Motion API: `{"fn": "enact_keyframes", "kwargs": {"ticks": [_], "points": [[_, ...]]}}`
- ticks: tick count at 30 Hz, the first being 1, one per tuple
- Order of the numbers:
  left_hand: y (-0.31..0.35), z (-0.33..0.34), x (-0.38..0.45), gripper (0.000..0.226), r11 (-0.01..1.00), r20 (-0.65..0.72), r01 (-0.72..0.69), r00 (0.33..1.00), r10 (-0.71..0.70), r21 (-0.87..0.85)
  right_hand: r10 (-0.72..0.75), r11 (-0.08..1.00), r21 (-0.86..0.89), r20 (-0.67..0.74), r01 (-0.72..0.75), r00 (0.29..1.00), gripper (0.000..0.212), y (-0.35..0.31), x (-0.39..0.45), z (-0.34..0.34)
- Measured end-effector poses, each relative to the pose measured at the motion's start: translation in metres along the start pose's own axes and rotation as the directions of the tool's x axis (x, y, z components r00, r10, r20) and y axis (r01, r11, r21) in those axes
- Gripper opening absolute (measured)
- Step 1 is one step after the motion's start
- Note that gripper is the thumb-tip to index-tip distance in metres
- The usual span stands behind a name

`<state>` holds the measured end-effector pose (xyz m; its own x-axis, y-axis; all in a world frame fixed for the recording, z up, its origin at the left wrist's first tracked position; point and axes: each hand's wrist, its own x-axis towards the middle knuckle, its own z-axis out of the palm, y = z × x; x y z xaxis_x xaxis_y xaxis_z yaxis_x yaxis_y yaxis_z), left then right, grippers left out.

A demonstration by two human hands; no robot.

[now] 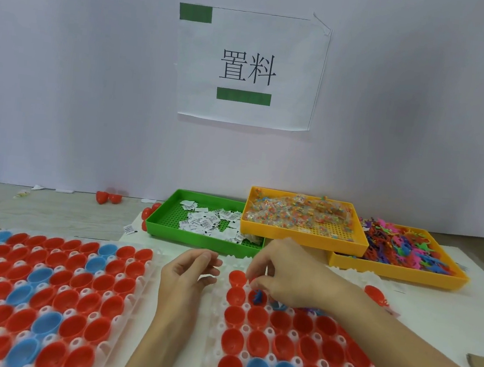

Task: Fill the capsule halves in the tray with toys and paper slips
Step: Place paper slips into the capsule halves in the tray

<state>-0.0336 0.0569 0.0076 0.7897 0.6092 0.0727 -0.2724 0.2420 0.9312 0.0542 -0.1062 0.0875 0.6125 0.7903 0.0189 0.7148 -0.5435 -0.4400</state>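
R hand (276,274) pinching small blue plastic toy (258,297) | L hand (190,271) relaxed, holds nothing | tip: 1 toy per red plastic capsule half (258,298), drop centred

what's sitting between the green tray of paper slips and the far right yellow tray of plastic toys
In the head view, a raised yellow tray of small clear packets, overlapping both the green tray and the toy tray.

A bare strip of desk (48,214) lies open behind the left capsule tray (142,287). Behind the right capsule tray (216,311), the green bin (197,237) and two stacked yellow bins (304,239) block the way. Between the capsule trays, the left hand (189,280) fills the narrow gap.
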Motion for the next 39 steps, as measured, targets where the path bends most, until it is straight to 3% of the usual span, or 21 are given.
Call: {"fn": "enact_keyframes", "kwargs": {"ticks": [5,8,10,12,14,17,20,27,33,39], "points": [[-0.001,-0.001,0.001,0.025,1.0,0.004,0.003,1.0,-0.003,-0.013,0.039,0.998,0.046,-0.197,-0.03,0.98,0.015,0.015,0.01,-0.02],[-0.003,-0.001,0.002,0.027,1.0,0.004,0.003,1.0,-0.003,-0.025,0.147,0.988,0.097,-0.431,-0.116,0.89,0.016,0.04,0.022,-0.036],[-0.003,-0.001,0.003,0.029,0.999,0.0,0.01,1.0,-0.01,-0.039,0.259,0.965,0.164,-0.503,-0.203,0.824,0.017,0.058,0.029,-0.045],[-0.004,-0.001,0.004,0.031,0.999,-0.001,0.012,1.0,-0.012,-0.039,0.371,0.928,0.183,-0.464,-0.323,0.804,0.014,0.077,0.035,-0.051],[-0.004,-0.002,0.004,0.032,0.999,0.004,0.011,1.0,-0.011,-0.041,0.454,0.891,0.181,-0.332,-0.417,0.827,0.014,0.091,0.039,-0.054],[-0.004,-0.003,0.004,0.034,0.999,0.014,0.008,1.0,-0.008,-0.041,0.52,0.843,0.272,-0.188,-0.465,0.833,0.019,0.099,0.043,-0.055],[-0.004,-0.002,0.004,0.034,0.999,0.011,0.009,1.0,-0.009,-0.043,0.528,0.831,0.305,-0.172,-0.465,0.832,0.008,0.097,0.047,-0.054],[-0.003,-0.002,0.004,0.035,0.999,0.003,0.019,1.0,-0.019,-0.044,0.506,0.852,0.323,-0.31,-0.411,0.805,0.022,0.1,0.043,-0.047],[-0.003,-0.001,0.003,0.036,0.999,0.002,0.009,1.0,-0.009,-0.049,0.51,0.828,0.51,-0.512,-0.233,0.691,0.016,0.096,0.019,-0.054],[0.0,0.002,-0.001,0.041,0.997,-0.018,0.007,1.0,-0.009,-0.075,0.477,0.736,0.676,-0.484,-0.032,0.734,0.017,0.081,-0.021,-0.052]]}}
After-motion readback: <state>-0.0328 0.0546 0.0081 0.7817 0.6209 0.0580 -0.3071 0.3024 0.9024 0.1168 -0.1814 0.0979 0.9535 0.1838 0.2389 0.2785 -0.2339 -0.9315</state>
